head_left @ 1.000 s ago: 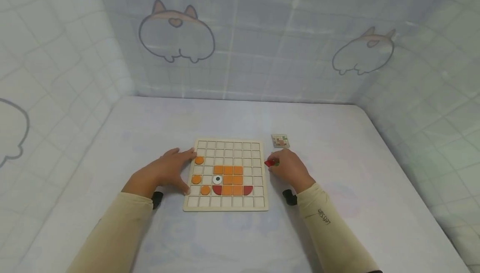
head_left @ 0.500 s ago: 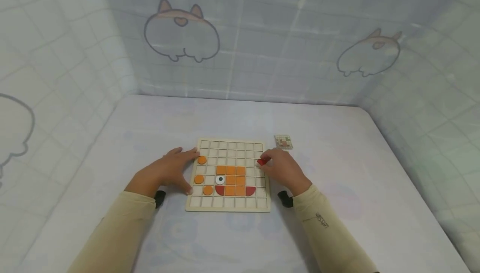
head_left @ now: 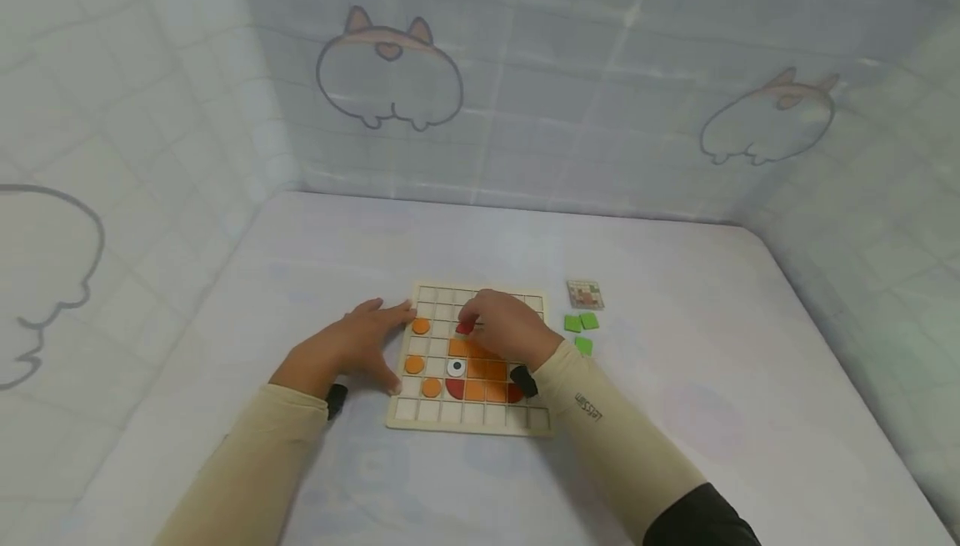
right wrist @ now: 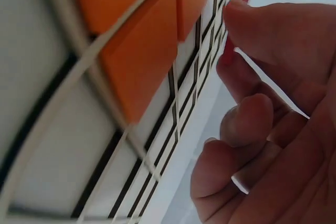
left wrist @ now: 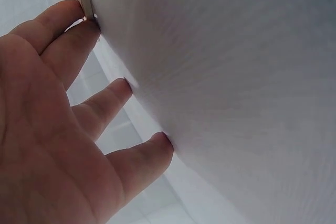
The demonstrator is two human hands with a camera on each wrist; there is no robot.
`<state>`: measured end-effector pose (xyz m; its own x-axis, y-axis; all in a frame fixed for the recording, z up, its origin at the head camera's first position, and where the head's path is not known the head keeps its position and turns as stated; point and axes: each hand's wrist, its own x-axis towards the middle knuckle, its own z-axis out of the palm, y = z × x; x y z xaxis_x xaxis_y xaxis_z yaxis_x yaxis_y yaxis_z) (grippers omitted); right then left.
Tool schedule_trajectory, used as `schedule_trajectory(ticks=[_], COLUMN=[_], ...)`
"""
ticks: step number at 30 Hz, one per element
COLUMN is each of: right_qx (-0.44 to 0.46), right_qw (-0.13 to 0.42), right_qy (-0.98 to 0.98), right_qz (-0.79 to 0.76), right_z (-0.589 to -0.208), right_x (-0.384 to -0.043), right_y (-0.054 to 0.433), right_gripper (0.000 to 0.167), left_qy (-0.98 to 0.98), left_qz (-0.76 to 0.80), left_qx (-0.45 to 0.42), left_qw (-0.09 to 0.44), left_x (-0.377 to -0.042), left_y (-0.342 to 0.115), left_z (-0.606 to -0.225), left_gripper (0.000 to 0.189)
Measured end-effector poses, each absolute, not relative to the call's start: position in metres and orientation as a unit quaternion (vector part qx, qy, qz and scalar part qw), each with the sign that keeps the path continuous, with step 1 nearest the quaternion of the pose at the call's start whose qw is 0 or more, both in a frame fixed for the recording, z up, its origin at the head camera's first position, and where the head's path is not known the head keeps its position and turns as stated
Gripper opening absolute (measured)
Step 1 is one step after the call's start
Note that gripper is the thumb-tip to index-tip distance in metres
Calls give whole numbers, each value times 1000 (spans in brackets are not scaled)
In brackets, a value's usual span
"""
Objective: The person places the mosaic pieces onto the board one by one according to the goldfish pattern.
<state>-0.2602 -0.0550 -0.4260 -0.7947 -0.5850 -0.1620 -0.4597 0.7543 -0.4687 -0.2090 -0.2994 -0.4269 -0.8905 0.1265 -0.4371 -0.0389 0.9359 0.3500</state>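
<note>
Thumb and forefinger of my right hand (head_left: 510,329) pinch a small red tile (head_left: 464,328) over the upper middle of the wooden grid board (head_left: 450,415). The right wrist view shows the red tile (right wrist: 228,51) between the fingertips, with the other fingers curled. My left hand (head_left: 360,350) is spread at the board's left edge, thumb and fingertips against the rim. On the board lie a block of orange square tiles (head_left: 476,369), a white eye tile (head_left: 456,368), red rounded tiles (head_left: 455,388) and orange discs (head_left: 414,364) on the left. My right hand and wrist hide part of the grid.
Right of the board lie loose green square tiles (head_left: 572,323). Just behind them is a small printed card (head_left: 585,294) with a grid picture. A pale cloth covers the table (head_left: 675,296), and patterned curtain-like walls (head_left: 555,96) stand at the back and sides.
My right hand has carried the red tile leftward from the board's right edge to over its upper middle. Green tiles now show beside the card. My left hand stays at the board.
</note>
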Motion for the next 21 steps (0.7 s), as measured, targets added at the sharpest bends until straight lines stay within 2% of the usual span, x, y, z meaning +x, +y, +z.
schedule_trajectory(ticks=[8, 21], right_qx=[-302, -302], right_qw=[170, 190], right_qy=[921, 920], right_qz=[-178, -163], right_z=[-424, -422], right_x=[-263, -259], right_y=[-67, -70], right_gripper=[21, 25], left_qy=[957, 959], left_qz=[174, 165], left_qx=[16, 25], left_qw=[232, 230], left_x=[-210, -208], left_y=[-297, -297], left_z=[-428, -425], left_gripper=[121, 123])
